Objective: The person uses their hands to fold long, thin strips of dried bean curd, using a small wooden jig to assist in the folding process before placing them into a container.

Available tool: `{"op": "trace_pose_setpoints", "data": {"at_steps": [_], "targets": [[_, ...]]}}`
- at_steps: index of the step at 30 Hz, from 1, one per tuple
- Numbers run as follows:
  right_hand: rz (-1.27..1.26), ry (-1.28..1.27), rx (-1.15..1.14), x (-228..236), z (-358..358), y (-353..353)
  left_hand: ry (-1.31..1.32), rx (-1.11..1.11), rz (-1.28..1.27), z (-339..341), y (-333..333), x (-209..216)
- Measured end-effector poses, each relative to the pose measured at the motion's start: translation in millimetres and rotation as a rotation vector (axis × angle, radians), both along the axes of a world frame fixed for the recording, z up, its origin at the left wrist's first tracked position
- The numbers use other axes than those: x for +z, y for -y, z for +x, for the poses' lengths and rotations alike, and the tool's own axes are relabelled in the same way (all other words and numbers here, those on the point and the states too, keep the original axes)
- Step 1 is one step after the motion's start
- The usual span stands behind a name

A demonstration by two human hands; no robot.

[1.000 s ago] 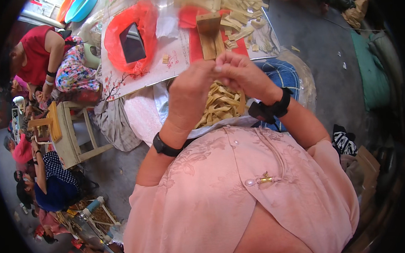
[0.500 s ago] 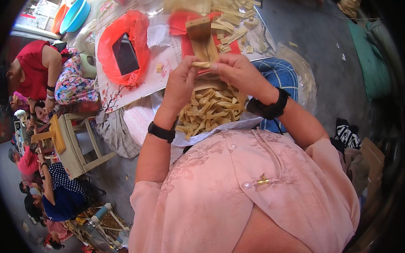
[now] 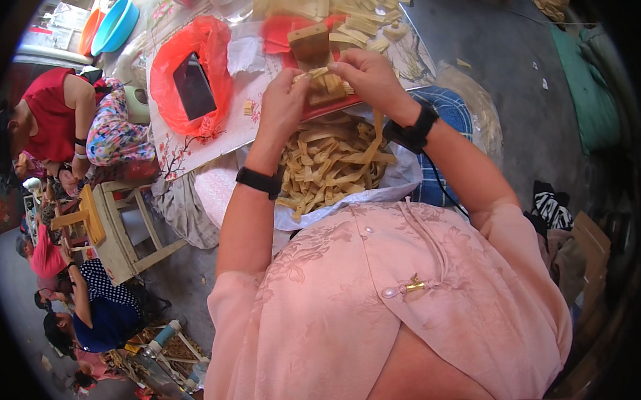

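Note:
Between my two hands is a short, pale yellowish strip (image 3: 318, 73), pinched at either end. My left hand (image 3: 283, 100) is closed on its left end, and my right hand (image 3: 374, 77) grips the right end with thumb and finger. Just beyond them an upright wooden block (image 3: 309, 44) stands on the table, over red material. Another wooden piece lies at its foot, partly behind the strip. Below my hands, a heap of long tan strips (image 3: 330, 167) rests in a white cloth (image 3: 360, 202) on my lap.
More flat strips (image 3: 359, 28) are piled at the table's far side. A red plastic bag (image 3: 217, 43) with a dark phone (image 3: 195, 86) on it lies left on the table (image 3: 246, 132). Several people work at the left, near a wooden stool (image 3: 132, 230). Blue and orange basins stand far left.
Both hands have moved up and slightly away from me with the strip, toward the foot of the wooden block. More of the heap on my lap now shows.

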State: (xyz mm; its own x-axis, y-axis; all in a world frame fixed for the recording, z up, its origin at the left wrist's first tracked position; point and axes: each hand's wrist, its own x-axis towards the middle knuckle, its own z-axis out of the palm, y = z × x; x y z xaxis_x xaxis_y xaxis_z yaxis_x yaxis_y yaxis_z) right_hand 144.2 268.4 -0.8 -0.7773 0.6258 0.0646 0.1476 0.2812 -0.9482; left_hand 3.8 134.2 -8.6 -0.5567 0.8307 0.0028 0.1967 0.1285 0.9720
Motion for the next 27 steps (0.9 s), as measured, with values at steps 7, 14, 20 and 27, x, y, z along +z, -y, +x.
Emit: {"op": "trace_pose_setpoints", "data": {"at_steps": [7,14,20,27], "targets": [[0.473,0.231,-0.078,10,22,14,-0.594,0.047,-0.124,16,30,3],[0.492,-0.312,0.138,55,35,69,0.728,-0.235,-0.088,79,73,18],[0.295,-0.494,0.326,51,44,102,1.013,-0.214,0.263,72,77,38],[-0.301,-0.271,0.296,55,36,92,1.276,0.036,0.024,78,75,32]]}}
